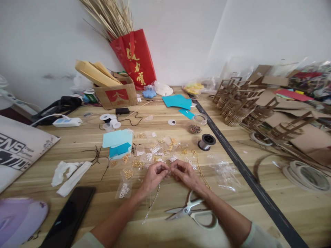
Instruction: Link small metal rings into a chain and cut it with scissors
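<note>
My left hand (155,175) is closed in a pinch above the middle of the table. A thin silver chain (154,203) hangs down from it towards the front edge. Fingertip to fingertip with it, my right hand (184,174) is pinched too; whatever lies between its fingers is too small to make out. Scissors (190,210) with pale handles lie partly spread below my right wrist. A gold chain (200,168) runs beside and under the right forearm. Small bags of gold beads (137,163) and silver rings (124,190) lie around my hands.
A wire spool (207,142) and a tub of brown beads (194,128) stand beyond my right hand. Blue paper (117,138), a phone (69,217) and white strips (73,179) lie left. Small wooden baskets (238,103) crowd the right, past a dark strip (241,162).
</note>
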`<state>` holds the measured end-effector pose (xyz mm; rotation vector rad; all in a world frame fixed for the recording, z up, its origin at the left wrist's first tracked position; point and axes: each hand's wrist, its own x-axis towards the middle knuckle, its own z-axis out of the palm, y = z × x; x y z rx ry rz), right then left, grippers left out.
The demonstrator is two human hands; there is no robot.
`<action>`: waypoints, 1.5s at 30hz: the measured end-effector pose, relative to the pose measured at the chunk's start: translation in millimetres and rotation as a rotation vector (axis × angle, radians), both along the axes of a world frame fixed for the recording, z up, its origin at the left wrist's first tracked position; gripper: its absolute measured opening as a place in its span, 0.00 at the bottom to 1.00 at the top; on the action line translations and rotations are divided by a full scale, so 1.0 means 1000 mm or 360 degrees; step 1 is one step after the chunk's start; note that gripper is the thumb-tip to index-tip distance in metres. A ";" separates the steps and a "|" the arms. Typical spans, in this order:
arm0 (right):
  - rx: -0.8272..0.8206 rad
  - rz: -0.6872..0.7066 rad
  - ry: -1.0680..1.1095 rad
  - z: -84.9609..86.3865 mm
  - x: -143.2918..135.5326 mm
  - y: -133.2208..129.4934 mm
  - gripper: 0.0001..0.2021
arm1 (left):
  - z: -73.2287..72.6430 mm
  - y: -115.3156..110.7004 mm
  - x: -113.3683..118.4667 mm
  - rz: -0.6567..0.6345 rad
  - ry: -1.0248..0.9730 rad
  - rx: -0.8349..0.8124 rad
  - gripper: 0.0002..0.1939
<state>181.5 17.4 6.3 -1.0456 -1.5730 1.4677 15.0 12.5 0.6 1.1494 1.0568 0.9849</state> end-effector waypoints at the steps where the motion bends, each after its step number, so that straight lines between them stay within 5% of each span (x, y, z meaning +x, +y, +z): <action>1: -0.0029 0.0005 0.0028 0.000 0.000 0.000 0.16 | 0.000 0.000 0.000 0.0002 0.0002 0.0007 0.07; 8: -0.0198 0.0012 0.0152 -0.004 -0.001 0.001 0.18 | 0.002 -0.001 -0.002 -0.0008 0.0044 0.0031 0.06; 22: 0.0032 0.0022 -0.0050 0.002 -0.001 -0.003 0.15 | 0.004 0.001 -0.002 0.0017 0.0173 -0.0001 0.11; 32: 0.0002 0.0037 -0.0010 -0.006 0.001 -0.002 0.12 | 0.002 0.001 -0.005 0.0058 -0.0034 -0.0078 0.16; 45: 0.0045 0.0002 -0.0068 -0.003 0.002 -0.001 0.13 | -0.001 0.003 -0.004 0.0062 -0.0033 -0.0049 0.13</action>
